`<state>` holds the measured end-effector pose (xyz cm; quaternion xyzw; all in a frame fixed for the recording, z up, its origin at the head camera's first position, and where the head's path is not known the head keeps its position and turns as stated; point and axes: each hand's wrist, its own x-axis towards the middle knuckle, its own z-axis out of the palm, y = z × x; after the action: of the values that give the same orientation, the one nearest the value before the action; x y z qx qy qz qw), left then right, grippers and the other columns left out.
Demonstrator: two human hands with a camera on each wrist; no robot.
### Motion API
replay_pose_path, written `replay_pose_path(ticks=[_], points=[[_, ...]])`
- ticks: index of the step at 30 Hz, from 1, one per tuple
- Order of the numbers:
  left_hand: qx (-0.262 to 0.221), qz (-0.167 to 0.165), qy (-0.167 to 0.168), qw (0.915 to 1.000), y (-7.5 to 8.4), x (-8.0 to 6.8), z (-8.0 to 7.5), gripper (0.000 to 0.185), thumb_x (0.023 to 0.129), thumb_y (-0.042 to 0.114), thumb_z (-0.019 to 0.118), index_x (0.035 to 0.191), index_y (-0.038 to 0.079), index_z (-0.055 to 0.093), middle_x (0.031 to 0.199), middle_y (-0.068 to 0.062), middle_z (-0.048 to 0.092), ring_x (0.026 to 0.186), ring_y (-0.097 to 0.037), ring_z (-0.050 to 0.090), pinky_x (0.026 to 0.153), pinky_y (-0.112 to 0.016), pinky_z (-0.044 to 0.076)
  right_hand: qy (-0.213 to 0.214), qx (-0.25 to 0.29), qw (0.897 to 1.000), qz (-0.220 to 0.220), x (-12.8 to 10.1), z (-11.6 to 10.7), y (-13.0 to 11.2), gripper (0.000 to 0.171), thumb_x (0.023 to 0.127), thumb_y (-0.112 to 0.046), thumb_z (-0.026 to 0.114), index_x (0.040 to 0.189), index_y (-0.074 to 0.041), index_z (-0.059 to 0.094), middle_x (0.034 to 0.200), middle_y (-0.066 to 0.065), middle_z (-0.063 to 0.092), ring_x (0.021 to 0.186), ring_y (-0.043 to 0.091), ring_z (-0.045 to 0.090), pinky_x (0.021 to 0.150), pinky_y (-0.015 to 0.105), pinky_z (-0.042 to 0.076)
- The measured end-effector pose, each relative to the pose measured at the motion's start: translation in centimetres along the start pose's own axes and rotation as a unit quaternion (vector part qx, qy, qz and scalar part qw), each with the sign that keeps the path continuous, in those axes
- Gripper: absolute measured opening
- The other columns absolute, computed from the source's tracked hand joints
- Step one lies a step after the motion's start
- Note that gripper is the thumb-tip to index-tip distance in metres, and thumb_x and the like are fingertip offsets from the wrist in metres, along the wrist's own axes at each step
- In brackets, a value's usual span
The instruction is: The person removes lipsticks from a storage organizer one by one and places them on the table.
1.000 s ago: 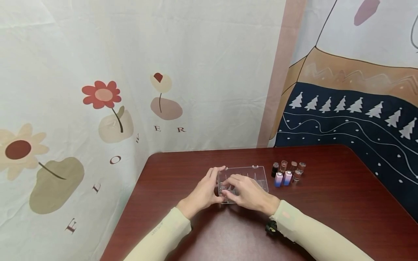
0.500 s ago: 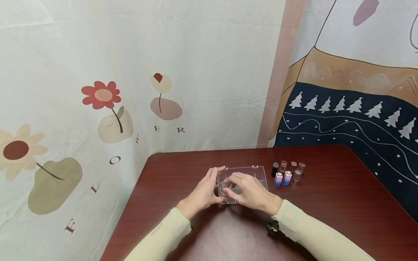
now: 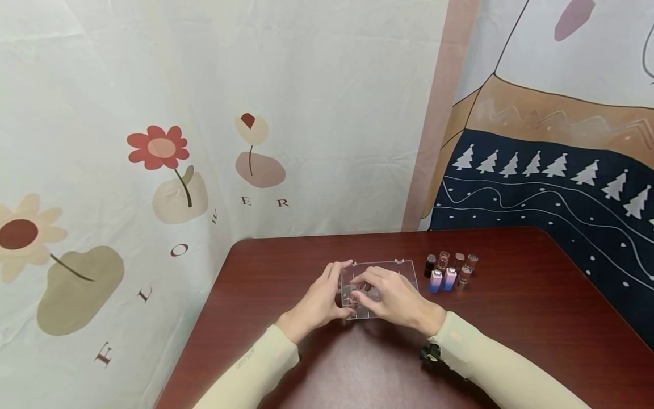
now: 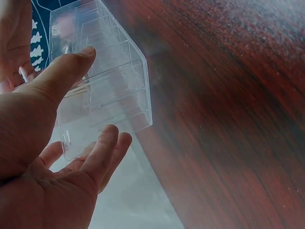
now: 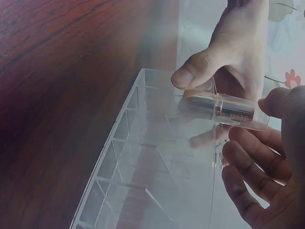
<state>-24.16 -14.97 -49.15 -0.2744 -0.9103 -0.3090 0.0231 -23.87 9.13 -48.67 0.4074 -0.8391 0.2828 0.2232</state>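
A clear plastic divided box lies on the table, its compartments seen in all views. My left hand holds the box's left side, thumb on the near rim and fingers at the back. A lipstick tube with a clear case stands in a compartment at that left end, its upper part rising past the rim. My right hand is around the tube's top, fingers spread, with the thumb tip at the tube's edge. Whether the thumb presses on it is hard to tell.
To the right of the box stand several lipsticks: a black one, two pink-and-blue ones, and several clear-cased ones. The reddish-brown table ends at a printed cloth behind.
My right hand has shifted slightly to the right and up, and more of the tube shows beneath its thumb. The left hand and box have stayed put.
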Motion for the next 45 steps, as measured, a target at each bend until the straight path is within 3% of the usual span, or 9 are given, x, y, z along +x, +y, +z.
replay_pose_path(ticks=[13,30,45], points=[[-0.031,0.0,-0.005,0.9995,-0.1,0.0,0.2,0.113,0.082,0.0,0.105,0.173,0.005,0.038,0.152,-0.026,0.058,0.118,-0.038,0.085,0.1,-0.043,0.072,0.011,-0.01,1.0,0.006,-0.5,-1.1,0.6,0.024,0.1,-0.021,0.093,0.121,-0.014,0.084,0.108,-0.003,0.083,0.091,0.009,0.077,0.081,0.03,0.068],[-0.05,-0.01,-0.006,0.9987,0.0,-0.1,0.2,0.114,0.082,0.002,0.106,0.174,0.005,0.039,0.153,-0.029,0.058,0.12,-0.042,0.084,0.104,-0.046,0.071,0.033,-0.019,0.999,0.013,-1.7,-3.6,1.6,0.025,0.097,-0.015,0.095,0.12,-0.013,0.083,0.104,-0.003,0.082,0.089,0.012,0.077,0.077,0.03,0.067],[-0.037,-0.016,-0.01,0.9992,0.1,-0.2,0.3,0.116,0.083,0.006,0.106,0.176,0.006,0.037,0.157,-0.027,0.058,0.121,-0.041,0.082,0.106,-0.048,0.07,0.054,-0.018,0.998,0.036,-3.1,-5.8,3.0,0.028,0.095,-0.01,0.096,0.12,-0.012,0.084,0.107,-0.003,0.083,0.085,0.011,0.075,0.074,0.031,0.068]])
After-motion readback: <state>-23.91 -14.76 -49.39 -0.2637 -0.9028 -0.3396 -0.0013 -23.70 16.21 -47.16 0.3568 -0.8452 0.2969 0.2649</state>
